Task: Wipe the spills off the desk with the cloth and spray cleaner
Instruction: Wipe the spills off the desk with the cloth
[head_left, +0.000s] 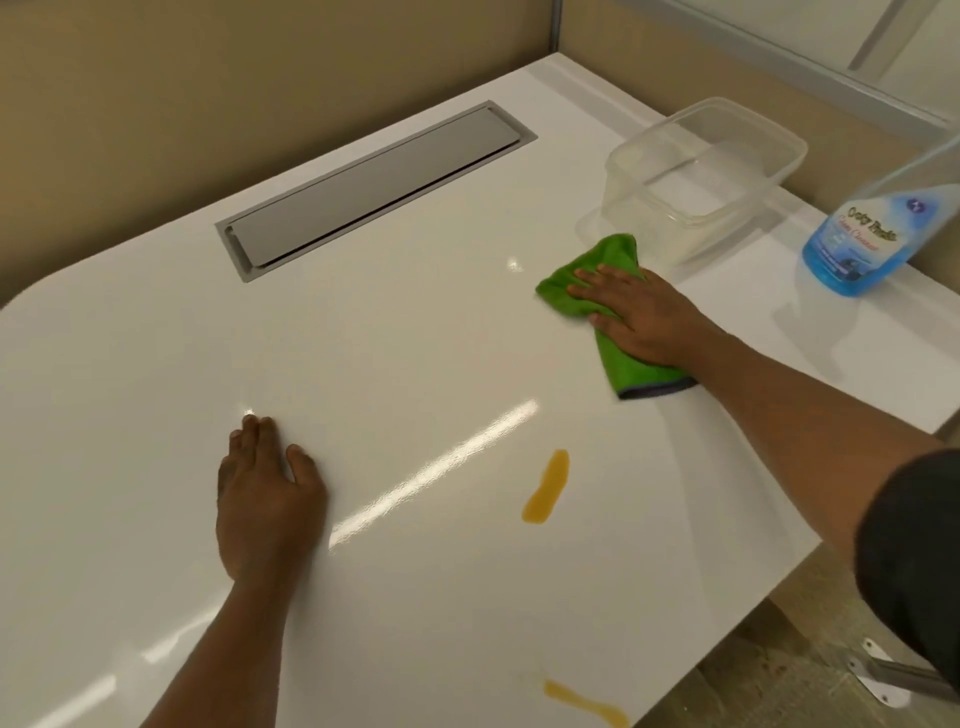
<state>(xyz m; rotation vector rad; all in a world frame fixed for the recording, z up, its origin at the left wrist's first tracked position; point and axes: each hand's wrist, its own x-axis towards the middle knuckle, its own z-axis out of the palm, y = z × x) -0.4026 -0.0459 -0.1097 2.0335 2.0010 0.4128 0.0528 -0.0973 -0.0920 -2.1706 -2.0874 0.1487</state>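
My right hand lies flat on a green cloth and presses it onto the white desk at the right, just in front of a clear tub. An orange-brown spill streaks the desk nearer to me, apart from the cloth. A second orange-brown spill runs along the desk's front edge. The spray cleaner bottle, holding blue liquid, stands at the far right, untouched. My left hand rests palm down on the bare desk at the left, holding nothing.
A clear plastic tub stands at the back right beside the cloth. A grey cable hatch is set into the desk near the beige partition. The desk's right edge drops to the floor, where a metal bracket shows.
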